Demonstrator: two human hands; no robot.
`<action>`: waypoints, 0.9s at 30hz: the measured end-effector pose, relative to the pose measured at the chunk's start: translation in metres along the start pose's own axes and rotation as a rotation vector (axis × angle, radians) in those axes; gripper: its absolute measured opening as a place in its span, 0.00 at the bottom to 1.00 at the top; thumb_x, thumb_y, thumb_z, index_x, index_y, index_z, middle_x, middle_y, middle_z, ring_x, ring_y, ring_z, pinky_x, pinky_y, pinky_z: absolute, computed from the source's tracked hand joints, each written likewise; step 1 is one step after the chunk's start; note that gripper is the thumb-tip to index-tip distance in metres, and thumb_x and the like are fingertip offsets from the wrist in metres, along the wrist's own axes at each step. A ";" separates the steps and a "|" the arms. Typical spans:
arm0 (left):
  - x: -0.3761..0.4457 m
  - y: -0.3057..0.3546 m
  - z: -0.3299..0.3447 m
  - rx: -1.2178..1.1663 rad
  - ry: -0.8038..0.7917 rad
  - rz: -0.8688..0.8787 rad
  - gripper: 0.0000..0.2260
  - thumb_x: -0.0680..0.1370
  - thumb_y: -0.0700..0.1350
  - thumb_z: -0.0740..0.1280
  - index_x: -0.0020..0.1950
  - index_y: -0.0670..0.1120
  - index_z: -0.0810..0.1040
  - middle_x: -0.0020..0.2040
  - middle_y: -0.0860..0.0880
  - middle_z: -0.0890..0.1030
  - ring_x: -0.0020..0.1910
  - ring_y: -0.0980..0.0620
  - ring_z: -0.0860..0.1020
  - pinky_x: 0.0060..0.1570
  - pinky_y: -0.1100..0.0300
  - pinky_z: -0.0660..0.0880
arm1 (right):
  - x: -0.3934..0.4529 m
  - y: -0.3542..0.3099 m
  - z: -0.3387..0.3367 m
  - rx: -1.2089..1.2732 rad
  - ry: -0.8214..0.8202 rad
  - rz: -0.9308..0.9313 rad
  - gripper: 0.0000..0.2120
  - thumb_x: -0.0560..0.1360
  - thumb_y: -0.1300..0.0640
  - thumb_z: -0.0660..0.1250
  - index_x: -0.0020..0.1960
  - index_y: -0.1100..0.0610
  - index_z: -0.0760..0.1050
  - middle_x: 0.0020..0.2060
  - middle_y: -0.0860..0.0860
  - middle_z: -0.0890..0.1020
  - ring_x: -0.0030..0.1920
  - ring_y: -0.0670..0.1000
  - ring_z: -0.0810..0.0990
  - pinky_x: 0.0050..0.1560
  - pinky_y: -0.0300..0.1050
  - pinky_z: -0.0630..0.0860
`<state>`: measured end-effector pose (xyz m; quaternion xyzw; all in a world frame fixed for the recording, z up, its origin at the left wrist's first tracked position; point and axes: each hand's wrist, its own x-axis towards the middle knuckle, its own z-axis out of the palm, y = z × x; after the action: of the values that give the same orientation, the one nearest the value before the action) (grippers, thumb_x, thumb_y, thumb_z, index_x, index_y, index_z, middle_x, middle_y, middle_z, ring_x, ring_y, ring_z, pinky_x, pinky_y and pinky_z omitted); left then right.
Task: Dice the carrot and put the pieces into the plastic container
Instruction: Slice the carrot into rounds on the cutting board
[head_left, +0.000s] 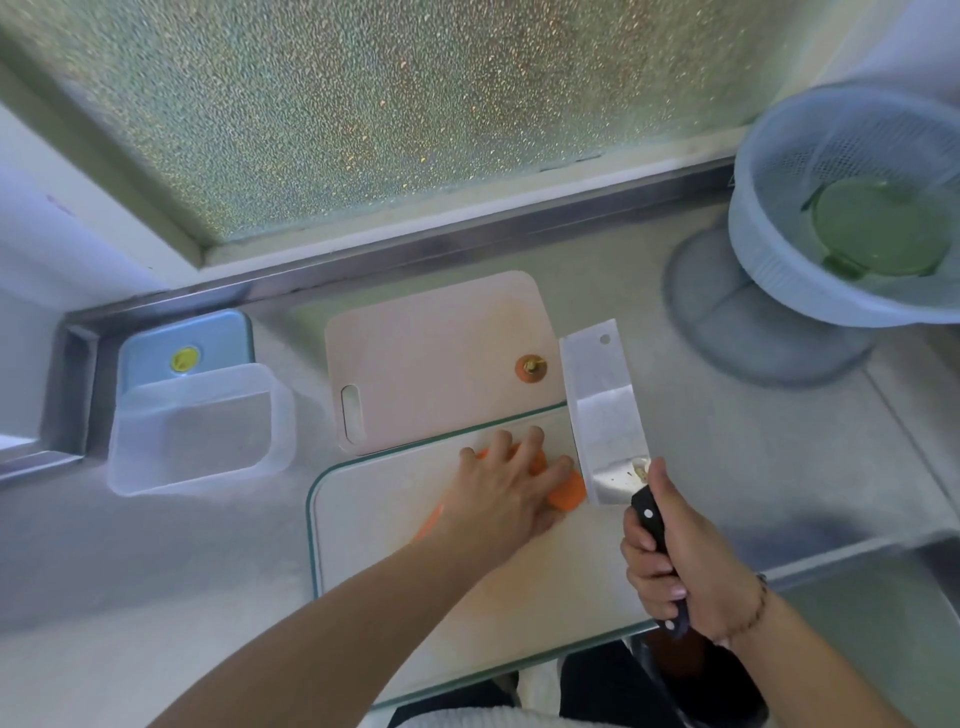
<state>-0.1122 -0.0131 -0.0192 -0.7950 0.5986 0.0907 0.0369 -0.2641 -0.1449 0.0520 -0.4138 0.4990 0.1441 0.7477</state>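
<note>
The carrot (566, 492) lies on a glass cutting board (384, 499) near the counter's front edge, mostly covered by my left hand (511, 486), which presses down on it with fingers spread. An orange sliver shows by my left wrist. My right hand (680, 566) grips the black handle of a cleaver (605, 410), whose broad blade stands just right of the carrot's cut end. The cut-off carrot top (531, 368) sits on a beige board (441, 358) behind. The clear plastic container (200, 426) stands empty at the left.
A blue lid (184, 345) with a yellow valve lies behind the container. A white colander (852, 208) holding a green lid sits at the back right. A frosted window runs along the back. A metal sink rim shows at the right front.
</note>
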 end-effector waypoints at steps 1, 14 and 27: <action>0.002 -0.001 -0.001 0.007 -0.007 0.011 0.23 0.80 0.63 0.60 0.71 0.56 0.61 0.71 0.42 0.66 0.57 0.38 0.72 0.44 0.45 0.72 | 0.000 0.000 0.000 0.006 -0.003 -0.003 0.33 0.69 0.25 0.50 0.29 0.56 0.60 0.23 0.51 0.58 0.19 0.47 0.54 0.22 0.36 0.55; 0.006 -0.041 -0.027 -0.097 -0.128 -0.155 0.27 0.80 0.63 0.59 0.77 0.56 0.61 0.74 0.46 0.60 0.66 0.41 0.65 0.55 0.48 0.74 | 0.000 -0.001 0.007 0.007 -0.002 -0.006 0.33 0.69 0.25 0.50 0.29 0.55 0.60 0.23 0.51 0.58 0.20 0.48 0.54 0.25 0.39 0.52; -0.056 -0.050 -0.008 -0.464 0.368 -0.322 0.32 0.74 0.67 0.64 0.70 0.48 0.72 0.67 0.47 0.75 0.64 0.43 0.72 0.61 0.47 0.72 | -0.009 -0.004 0.028 -0.240 0.034 -0.099 0.32 0.70 0.27 0.50 0.29 0.57 0.60 0.24 0.53 0.57 0.22 0.48 0.54 0.26 0.40 0.53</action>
<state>-0.0788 0.0529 -0.0029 -0.8697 0.4254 0.0725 -0.2398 -0.2480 -0.1242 0.0665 -0.5267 0.4698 0.1586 0.6905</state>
